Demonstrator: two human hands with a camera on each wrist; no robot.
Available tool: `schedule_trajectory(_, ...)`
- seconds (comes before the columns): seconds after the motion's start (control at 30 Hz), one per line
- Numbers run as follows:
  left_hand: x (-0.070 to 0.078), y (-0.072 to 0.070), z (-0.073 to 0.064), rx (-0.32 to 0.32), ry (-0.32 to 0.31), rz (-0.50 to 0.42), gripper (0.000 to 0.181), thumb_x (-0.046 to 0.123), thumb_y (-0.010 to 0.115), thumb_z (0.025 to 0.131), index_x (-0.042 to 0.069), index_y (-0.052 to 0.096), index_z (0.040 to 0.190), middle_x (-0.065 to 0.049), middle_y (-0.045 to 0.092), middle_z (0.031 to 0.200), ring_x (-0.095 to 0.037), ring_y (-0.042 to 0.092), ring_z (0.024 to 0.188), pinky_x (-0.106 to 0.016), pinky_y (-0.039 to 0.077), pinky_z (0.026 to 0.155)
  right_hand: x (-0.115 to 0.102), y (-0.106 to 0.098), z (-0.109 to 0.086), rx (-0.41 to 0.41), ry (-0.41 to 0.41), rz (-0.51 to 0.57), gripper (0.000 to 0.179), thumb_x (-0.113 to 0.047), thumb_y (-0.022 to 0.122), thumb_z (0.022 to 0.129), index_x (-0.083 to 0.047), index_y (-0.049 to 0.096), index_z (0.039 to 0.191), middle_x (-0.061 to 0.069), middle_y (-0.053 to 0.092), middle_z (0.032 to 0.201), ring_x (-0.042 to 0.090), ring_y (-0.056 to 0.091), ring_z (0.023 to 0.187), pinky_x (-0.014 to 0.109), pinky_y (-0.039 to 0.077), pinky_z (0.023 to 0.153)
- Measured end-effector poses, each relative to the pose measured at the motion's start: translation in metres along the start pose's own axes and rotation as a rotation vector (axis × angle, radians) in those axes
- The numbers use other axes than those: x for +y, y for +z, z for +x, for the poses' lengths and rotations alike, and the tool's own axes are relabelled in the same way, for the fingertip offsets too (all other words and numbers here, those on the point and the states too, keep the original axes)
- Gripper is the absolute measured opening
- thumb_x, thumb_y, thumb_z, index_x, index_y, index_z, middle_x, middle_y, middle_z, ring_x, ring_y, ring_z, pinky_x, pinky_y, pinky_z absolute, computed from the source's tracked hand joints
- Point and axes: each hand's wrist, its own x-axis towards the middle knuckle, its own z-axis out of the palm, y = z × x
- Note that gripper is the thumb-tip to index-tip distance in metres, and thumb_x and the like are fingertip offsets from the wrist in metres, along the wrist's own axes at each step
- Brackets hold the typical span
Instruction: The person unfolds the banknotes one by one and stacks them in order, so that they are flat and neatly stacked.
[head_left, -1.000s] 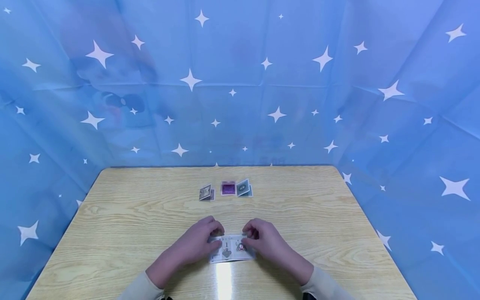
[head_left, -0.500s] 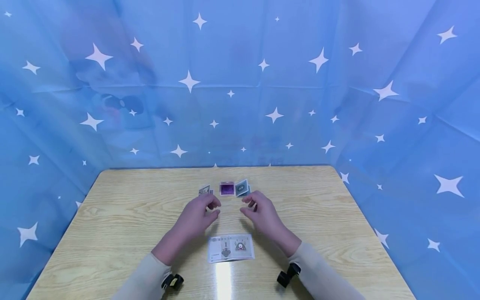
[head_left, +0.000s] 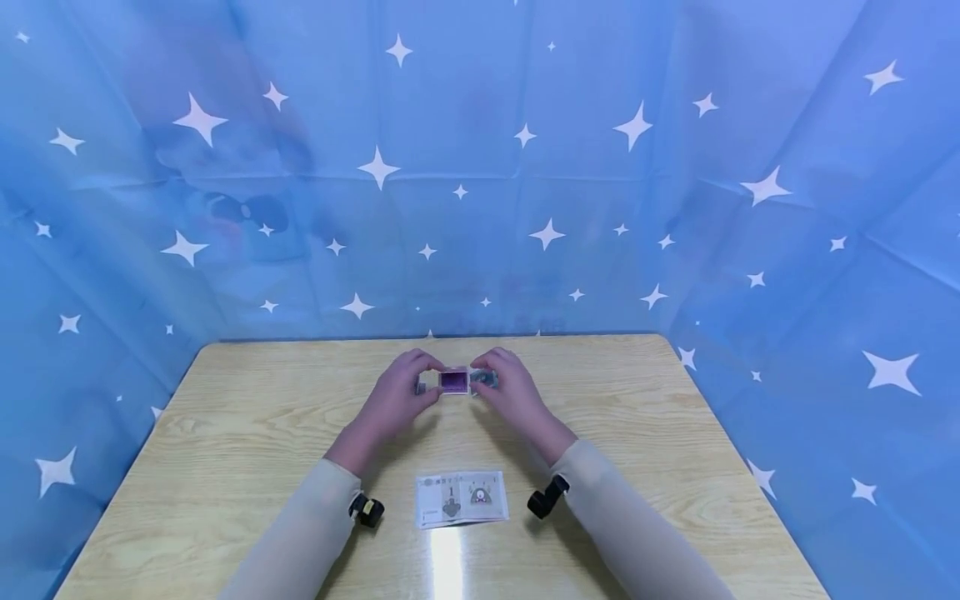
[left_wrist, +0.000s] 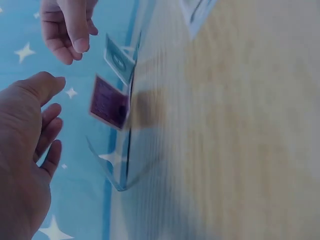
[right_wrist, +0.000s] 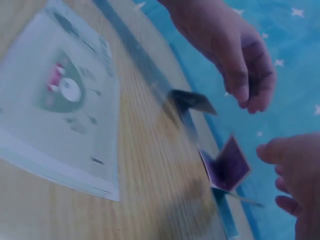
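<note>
My left hand (head_left: 397, 393) and right hand (head_left: 517, 395) reach to the back of the table, thumbs and fingers loosely bent toward each other. Between them stands a small folded purple note (head_left: 454, 382), creased like a tent card. A teal folded note (head_left: 483, 379) shows partly behind the right fingers. The third, greyish folded note, by the left hand, is mostly hidden in the head view; the right wrist view shows it dark (right_wrist: 195, 102). Both wrist views show air between fingers and notes. Nearer the body lies a flat, pale folded paper (head_left: 462, 500) printed with a 1 and a cartoon.
The wood-grain table (head_left: 262, 467) runs back to a blue cloth (head_left: 480, 167) with white stars. A bright light reflection lies on the tabletop below the flat paper. Small black devices (head_left: 547, 497) are strapped at both wrists.
Both hands have let go of the flat printed paper, which stays where it was, and have moved forward to the row of small folded notes.
</note>
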Motion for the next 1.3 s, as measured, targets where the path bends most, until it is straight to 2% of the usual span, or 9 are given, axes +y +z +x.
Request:
schedule_trajectory(0.1, -0.008, 0.003, 0.009, 0.001, 0.002, 0.014, 0.038, 0.013, 0.087, 0.097, 0.011, 0.075, 0.133, -0.004, 0.07, 0.135, -0.032, 0.061, 0.132, -0.054, 0.05, 0.113, 0.004, 0.004, 0.007, -0.03, 0.013, -0.055, 0.031, -0.007, 0.085, 0.098, -0.005, 0.076, 0.127, 0.007, 0.072, 0.126, 0.03, 0.064, 0.124, 0.049, 0.054, 0.109)
schedule_trajectory(0.23, -0.018, 0.007, 0.019, -0.026, 0.001, 0.032, 0.04, 0.012, 0.087, 0.097, 0.011, 0.075, 0.135, -0.007, 0.071, 0.138, -0.034, 0.061, 0.135, -0.055, 0.048, 0.117, 0.009, 0.008, 0.015, -0.047, 0.005, -0.124, 0.028, -0.009, 0.084, 0.099, -0.006, 0.077, 0.126, 0.007, 0.074, 0.126, 0.03, 0.065, 0.125, 0.05, 0.054, 0.109)
schedule_trajectory(0.47, -0.027, 0.015, 0.028, -0.06, -0.025, 0.064, 0.037, 0.01, 0.089, 0.094, 0.011, 0.079, 0.13, -0.006, 0.074, 0.132, -0.032, 0.066, 0.129, -0.052, 0.05, 0.115, 0.017, 0.016, 0.023, -0.036, -0.108, -0.268, 0.022, -0.008, 0.086, 0.097, -0.006, 0.08, 0.118, 0.008, 0.077, 0.116, 0.03, 0.069, 0.112, 0.049, 0.056, 0.104)
schedule_trajectory(0.73, -0.025, 0.023, 0.032, -0.017, -0.029, 0.146, 0.026, 0.013, 0.09, 0.095, 0.012, 0.082, 0.119, -0.004, 0.077, 0.123, -0.031, 0.071, 0.119, -0.05, 0.055, 0.108, 0.018, 0.02, 0.027, -0.018, -0.164, -0.396, 0.019, -0.012, 0.09, 0.094, -0.011, 0.083, 0.112, 0.004, 0.078, 0.112, 0.028, 0.068, 0.108, 0.048, 0.055, 0.099)
schedule_trajectory(0.93, -0.022, 0.026, 0.033, 0.016, -0.045, 0.163, 0.012, 0.011, 0.088, 0.095, 0.013, 0.085, 0.107, -0.004, 0.08, 0.114, -0.03, 0.072, 0.112, -0.05, 0.056, 0.105, 0.017, 0.021, 0.029, 0.005, -0.167, -0.405, 0.012, -0.013, 0.089, 0.095, -0.012, 0.085, 0.107, 0.002, 0.08, 0.107, 0.026, 0.067, 0.104, 0.046, 0.053, 0.093)
schedule_trajectory(1.07, -0.021, 0.026, 0.034, 0.018, -0.062, 0.159, 0.009, 0.012, 0.086, 0.098, 0.015, 0.085, 0.106, -0.002, 0.081, 0.111, -0.028, 0.073, 0.11, -0.048, 0.057, 0.103, 0.015, 0.021, 0.027, 0.023, -0.161, -0.38, 0.009, -0.012, 0.088, 0.096, -0.013, 0.085, 0.104, 0.001, 0.08, 0.105, 0.025, 0.067, 0.103, 0.045, 0.054, 0.093)
schedule_trajectory(1.3, -0.016, 0.019, 0.033, 0.023, -0.114, 0.076, 0.008, 0.013, 0.084, 0.1, 0.017, 0.085, 0.107, 0.0, 0.079, 0.113, -0.027, 0.071, 0.114, -0.048, 0.056, 0.105, 0.009, 0.018, 0.024, 0.053, -0.137, -0.27, 0.006, -0.011, 0.087, 0.097, -0.012, 0.082, 0.1, 0.001, 0.08, 0.103, 0.024, 0.067, 0.1, 0.045, 0.054, 0.093)
